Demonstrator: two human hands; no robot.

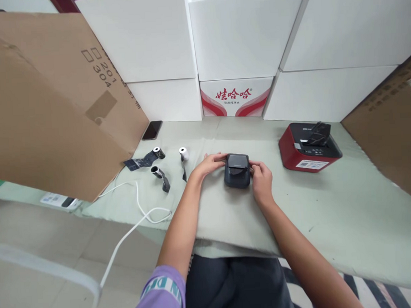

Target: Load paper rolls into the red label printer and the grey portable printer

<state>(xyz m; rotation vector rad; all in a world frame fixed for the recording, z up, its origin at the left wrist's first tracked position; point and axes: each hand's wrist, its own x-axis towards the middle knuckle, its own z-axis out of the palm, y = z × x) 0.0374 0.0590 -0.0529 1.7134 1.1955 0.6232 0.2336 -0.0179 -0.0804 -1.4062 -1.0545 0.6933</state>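
A small black portable printer (237, 176) sits on the cloth-covered table in front of me, with a dark flap or strip across its top. My left hand (211, 164) grips its left side, fingers reaching toward the back corner. On the opposite side my right hand (262, 178) is closed against the printer, its fingers curled and partly hidden. Left of my hands lie a white paper roll (183, 153) with a dark tail, a second roll (156, 171) with a black strip, and a third roll (158, 152) trailing a dark printed strip (140, 162).
A red and black printer (309, 148) with a dark strip on top stands at the right. A phone (152, 130) lies at the back left. White boxes (236, 97) line the back, cardboard (53, 97) flanks the left, and a white cable (138, 198) hangs over the edge.
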